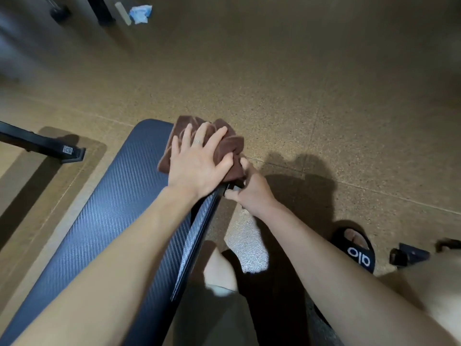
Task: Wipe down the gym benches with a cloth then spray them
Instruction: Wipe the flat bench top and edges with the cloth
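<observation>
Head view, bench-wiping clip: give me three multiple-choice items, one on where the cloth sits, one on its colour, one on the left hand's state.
1. Where is the cloth?
A. far end of the bench
B. on the floor
C. over a knee

2. What colour is it?
A. blue
B. brown
C. white

3. How is the left hand?
A. clenched, empty
B. hanging idle
C. fingers spread, pressing the cloth

Key: 1 A, it lies on the pad's far corner. 2 B, brown folds show. 3 C, straight fingers rest on it, while the right hand grips the pad's edge.

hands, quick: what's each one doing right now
Left hand: open, fingers spread, pressing the brown cloth onto the far end of the bench pad.
Right hand: fingers curled, gripping the bench's side edge just below the cloth.
</observation>
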`<action>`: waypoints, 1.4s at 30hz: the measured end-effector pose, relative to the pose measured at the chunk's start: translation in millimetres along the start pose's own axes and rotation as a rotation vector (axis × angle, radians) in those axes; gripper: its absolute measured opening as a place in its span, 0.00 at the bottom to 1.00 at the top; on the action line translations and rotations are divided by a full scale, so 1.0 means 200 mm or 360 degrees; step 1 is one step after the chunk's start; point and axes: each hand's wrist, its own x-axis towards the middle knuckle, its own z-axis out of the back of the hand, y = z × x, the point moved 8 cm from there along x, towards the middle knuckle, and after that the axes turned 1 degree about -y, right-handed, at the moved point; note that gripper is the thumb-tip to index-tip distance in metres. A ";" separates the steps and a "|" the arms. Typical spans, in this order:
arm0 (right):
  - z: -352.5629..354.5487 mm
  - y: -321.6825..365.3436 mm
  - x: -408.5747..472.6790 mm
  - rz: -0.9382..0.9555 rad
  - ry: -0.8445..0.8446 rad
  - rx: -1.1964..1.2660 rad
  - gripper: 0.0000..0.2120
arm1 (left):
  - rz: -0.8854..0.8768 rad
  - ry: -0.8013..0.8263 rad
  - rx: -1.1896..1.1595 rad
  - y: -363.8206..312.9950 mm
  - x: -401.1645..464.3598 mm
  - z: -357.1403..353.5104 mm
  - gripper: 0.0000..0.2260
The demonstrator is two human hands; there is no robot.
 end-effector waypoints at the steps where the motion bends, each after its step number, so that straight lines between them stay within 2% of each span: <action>1: -0.01 -0.03 -0.01 -0.0069 0.0011 0.0106 0.35 | -0.0009 0.0001 -0.0012 0.00 0.02 0.00 0.29; 4: -0.04 -0.08 -0.03 -0.0225 0.0095 0.0295 0.42 | -0.0046 -0.0029 -0.0038 0.02 -0.09 0.01 0.29; 11: -0.01 -0.03 -0.08 -0.0181 0.0238 0.0184 0.46 | 0.0004 0.0079 0.0085 0.10 -0.62 -0.04 0.31; 16: -0.01 -0.07 -0.05 -0.0225 0.0312 0.0209 0.48 | -0.0050 0.0069 0.0234 -0.02 -0.35 -0.04 0.35; 20: -0.04 -0.11 -0.02 -0.0225 0.0226 0.0199 0.41 | -0.0108 0.0065 0.0246 -0.12 -0.03 -0.03 0.34; 23: -0.02 -0.09 -0.04 -0.0227 0.0171 0.0163 0.37 | -0.0157 0.0063 0.0217 -0.16 0.05 -0.03 0.32; 26: 0.00 -0.07 -0.04 -0.0270 0.0128 0.0128 0.32 | -0.0151 -0.0009 0.0144 -0.10 -0.17 -0.01 0.32; 29: 0.00 -0.05 -0.05 -0.0249 0.0143 0.0121 0.44 | -0.0070 0.0000 0.0107 0.01 -0.57 -0.02 0.33; 31: -0.01 -0.04 -0.06 -0.0219 0.0171 0.0127 0.47 | -0.0042 0.0030 0.0124 0.08 -0.81 -0.03 0.33; 35: 0.00 -0.03 -0.07 -0.0187 0.0155 0.0065 0.43 | -0.0026 0.0088 0.0258 0.10 -0.85 -0.06 0.36; 39: -0.01 -0.06 -0.05 -0.0224 0.0122 0.0098 0.38 | -0.0103 0.0050 0.0298 -0.01 -0.53 -0.05 0.39; 42: -0.01 -0.14 0.00 -0.0259 -0.0008 0.0046 0.27 | -0.0118 0.0009 0.0240 -0.09 -0.23 -0.02 0.36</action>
